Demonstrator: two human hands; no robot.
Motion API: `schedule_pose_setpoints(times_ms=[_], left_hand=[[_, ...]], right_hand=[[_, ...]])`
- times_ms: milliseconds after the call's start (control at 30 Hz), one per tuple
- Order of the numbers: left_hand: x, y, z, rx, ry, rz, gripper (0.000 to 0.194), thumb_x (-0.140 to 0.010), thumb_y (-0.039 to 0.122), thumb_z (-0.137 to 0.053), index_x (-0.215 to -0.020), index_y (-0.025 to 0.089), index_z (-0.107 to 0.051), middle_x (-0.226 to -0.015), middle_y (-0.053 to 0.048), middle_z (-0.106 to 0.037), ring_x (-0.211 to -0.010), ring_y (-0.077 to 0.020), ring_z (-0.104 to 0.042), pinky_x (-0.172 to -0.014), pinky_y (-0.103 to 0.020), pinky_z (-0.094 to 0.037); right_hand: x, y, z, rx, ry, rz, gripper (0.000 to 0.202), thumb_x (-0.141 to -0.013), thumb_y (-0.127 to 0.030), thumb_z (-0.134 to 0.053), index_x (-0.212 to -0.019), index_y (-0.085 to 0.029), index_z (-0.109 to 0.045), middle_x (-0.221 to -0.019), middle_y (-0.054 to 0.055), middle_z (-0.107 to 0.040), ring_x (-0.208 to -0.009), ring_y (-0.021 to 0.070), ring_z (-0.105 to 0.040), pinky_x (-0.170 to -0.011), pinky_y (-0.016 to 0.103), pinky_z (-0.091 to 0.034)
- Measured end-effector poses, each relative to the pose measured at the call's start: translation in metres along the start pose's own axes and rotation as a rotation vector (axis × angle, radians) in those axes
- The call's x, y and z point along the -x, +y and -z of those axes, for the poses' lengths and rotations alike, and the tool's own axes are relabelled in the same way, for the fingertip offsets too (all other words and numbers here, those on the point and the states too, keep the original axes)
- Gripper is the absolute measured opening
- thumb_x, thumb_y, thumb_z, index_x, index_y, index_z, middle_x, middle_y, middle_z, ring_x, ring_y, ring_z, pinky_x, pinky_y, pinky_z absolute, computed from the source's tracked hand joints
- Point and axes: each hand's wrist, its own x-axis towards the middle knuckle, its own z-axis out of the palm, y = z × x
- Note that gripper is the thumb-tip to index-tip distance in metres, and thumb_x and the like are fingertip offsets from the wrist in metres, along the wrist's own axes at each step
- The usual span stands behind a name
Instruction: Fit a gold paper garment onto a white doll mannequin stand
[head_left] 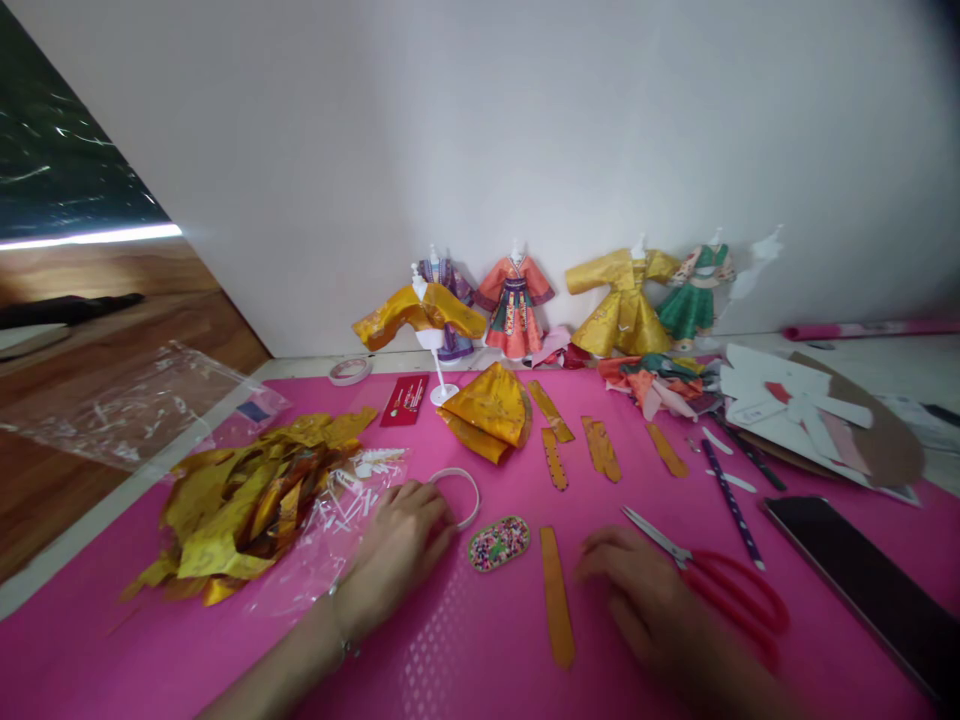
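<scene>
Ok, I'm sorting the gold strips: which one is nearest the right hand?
The long strip just left of the right hand; the others look shorter and lie farther back on the pink mat.

2 hands (pixel 409 530) (pixel 626 580), 5 gold pcs (pixel 556 600), 1 pr scissors (pixel 681 554), 1 phone (pixel 862 590)

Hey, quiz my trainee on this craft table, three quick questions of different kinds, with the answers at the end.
1. True or false: the black rectangular phone lies along the left side of the bright pink sheet.

2. Which is nearest the left hand?
A. Thin white ring
B. Dark purple, white-dotted pencil
C. Red-handled metal scissors

3. Fill in: the long, flat mustard-yellow strip lies between the multicoloured speckled oval and the ____ hand.

Key: 1. False, it lies on the right side. 2. A. 3. Right.
</scene>
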Motion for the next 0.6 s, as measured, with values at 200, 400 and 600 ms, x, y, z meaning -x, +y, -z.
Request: schedule_pose_setpoints(times_ms=[200, 400, 600], left_hand=[[0.015, -0.001, -0.002, 0.141, 0.033, -0.003, 0.014, -0.092, 0.022, -0.058, -0.081, 0.02, -0.065, -0.086, -0.003, -0.068, -0.086, -0.0227, -0.059, -0.084, -0.038, -0.044], [0.045, 0.046, 0.009, 0.72, 0.155, 0.073, 0.017, -0.092, 0.027, -0.064, -0.076, 0.021, -0.061, -0.082, 0.001, -0.066, -0.076, -0.0142, -0.064, -0.07, -0.023, -0.049], [0.067, 0.071, -0.02, 0.917, 0.197, -0.081, 0.009, -0.091, 0.025, -0.069, -0.083, 0.024, -0.065, -0.081, 0.002, -0.066, -0.075, -0.0123, -0.064, -0.07, -0.021, -0.048]], right_hand=[[0.001, 0.004, 0.001, 0.016, -0.013, 0.041, 0.036, -0.079, 0.0, -0.041, -0.1, -0.02, -0.063, -0.096, 0.008, -0.068, -0.093, 0.0212, -0.065, -0.077, 0.034, -0.057], [-0.005, -0.007, 0.02, 0.195, 0.044, 0.202, 0.035, -0.086, 0.002, -0.043, -0.108, -0.02, -0.061, -0.099, 0.006, -0.071, -0.106, 0.0206, -0.063, -0.094, 0.037, -0.051], [-0.006, -0.032, 0.044, 0.253, 0.031, 0.155, 0.041, -0.085, 0.0, -0.046, -0.113, -0.025, -0.061, -0.114, 0.002, -0.072, -0.112, 0.0155, -0.065, -0.102, 0.03, -0.049]])
